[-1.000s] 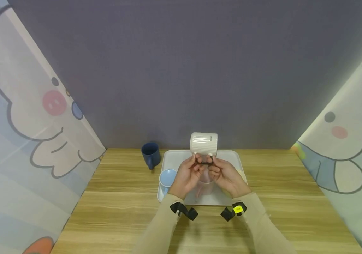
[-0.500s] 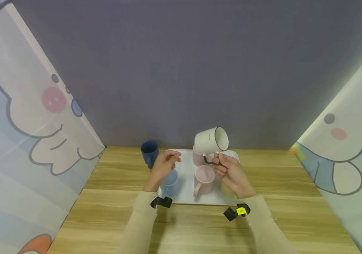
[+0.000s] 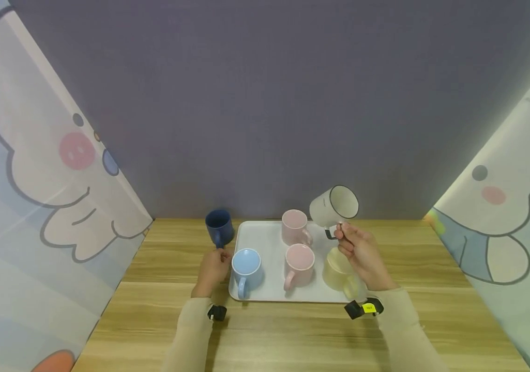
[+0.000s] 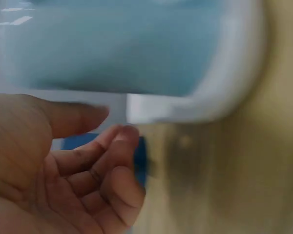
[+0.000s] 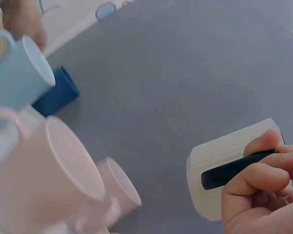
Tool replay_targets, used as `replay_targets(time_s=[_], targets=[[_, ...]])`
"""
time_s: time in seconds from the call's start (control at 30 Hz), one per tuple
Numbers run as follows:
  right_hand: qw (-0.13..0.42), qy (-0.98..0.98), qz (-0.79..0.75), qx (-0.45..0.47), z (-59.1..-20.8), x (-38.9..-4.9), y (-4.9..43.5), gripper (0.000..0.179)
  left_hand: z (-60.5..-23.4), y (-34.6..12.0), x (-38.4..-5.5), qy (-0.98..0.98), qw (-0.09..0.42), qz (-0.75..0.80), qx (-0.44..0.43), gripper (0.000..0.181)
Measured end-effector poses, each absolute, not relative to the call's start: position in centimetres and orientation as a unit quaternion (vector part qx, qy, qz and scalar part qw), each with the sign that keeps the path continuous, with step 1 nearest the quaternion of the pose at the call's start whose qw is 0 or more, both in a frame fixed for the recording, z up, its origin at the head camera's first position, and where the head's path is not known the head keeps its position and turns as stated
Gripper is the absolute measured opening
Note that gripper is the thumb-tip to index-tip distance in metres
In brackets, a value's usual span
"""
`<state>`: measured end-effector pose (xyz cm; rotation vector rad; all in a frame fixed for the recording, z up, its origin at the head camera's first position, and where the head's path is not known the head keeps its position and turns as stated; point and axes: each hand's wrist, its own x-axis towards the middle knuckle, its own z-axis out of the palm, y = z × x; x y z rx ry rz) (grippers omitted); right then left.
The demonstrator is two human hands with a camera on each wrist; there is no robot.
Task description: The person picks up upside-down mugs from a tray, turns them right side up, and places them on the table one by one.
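My right hand pinches the black handle of a white ribbed mug with a black rim. The mug is tilted in the air over the tray's back right, its mouth turned right and toward me. In the right wrist view the fingers curl round the dark handle. My left hand is just in front of a dark blue mug, close to its handle. The left wrist view shows loosely curled fingers with the thumb apart, and part of the blue mug behind them. Whether they touch it is unclear.
A white tray carries a light blue mug, a pink mug at the back, another pink mug in front and a pale yellow mug. Behind the wooden table stands a grey panel.
Both hands were on the white mug's handle. The left hand has let go and moved left to the blue mug. The right hand has carried the white mug right and turned its mouth.
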<state>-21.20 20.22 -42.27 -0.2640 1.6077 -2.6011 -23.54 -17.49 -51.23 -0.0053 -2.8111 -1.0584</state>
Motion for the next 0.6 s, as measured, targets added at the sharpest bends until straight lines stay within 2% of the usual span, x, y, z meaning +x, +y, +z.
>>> replay_targets(time_s=[0.2, 0.6], targets=[[0.005, 0.568, -0.822, -0.042, -42.7, -21.6, 22.4, 0.026, -53.2, -17.7, -23.5, -0.946, 0.006, -0.323, 0.028, 0.006], [-0.021, 0.690, -0.717, 0.095, -45.0, -23.5, 27.8, 0.025, -53.9, -17.8, -23.6, -0.933, 0.002, -0.358, 0.043, 0.005]])
